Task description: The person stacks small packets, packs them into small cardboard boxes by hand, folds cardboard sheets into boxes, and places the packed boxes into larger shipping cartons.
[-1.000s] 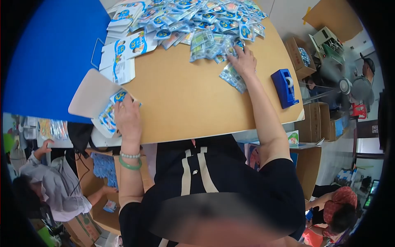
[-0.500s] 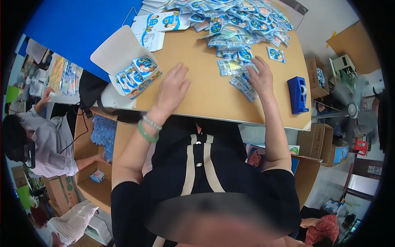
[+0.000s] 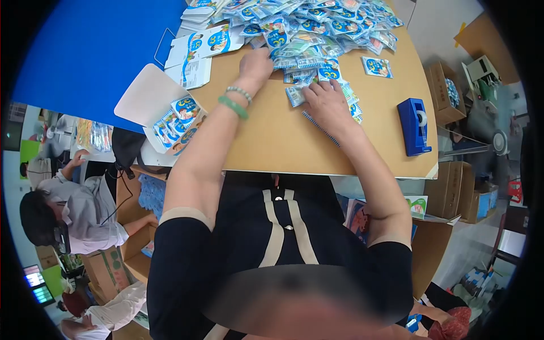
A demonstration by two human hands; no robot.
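Note:
My left hand (image 3: 256,67) is at the left edge of a large pile of small blue-and-white packets (image 3: 345,27). Its fingers point into the packets, and their tips are hidden, so a grip cannot be made out. My right hand (image 3: 327,106) lies palm down, fingers apart, over several packets at the near side of the pile. A striped packet edge shows beneath it. An open white carton (image 3: 135,97) with its lid raised stands at the left table edge, holding a row of upright packets (image 3: 184,109).
Flat printed cartons (image 3: 190,71) lie beside a blue board (image 3: 96,56). A blue tape dispenser (image 3: 415,127) stands at the right, with a single packet (image 3: 377,67) farther back. Cardboard boxes (image 3: 445,187) and a fan (image 3: 500,141) are beyond. A co-worker (image 3: 90,209) sits at the left.
My left hand has gone from the carton, across the table, up to the pile. My right hand has moved left and now rests over the near packets. A single packet lies apart at the right.

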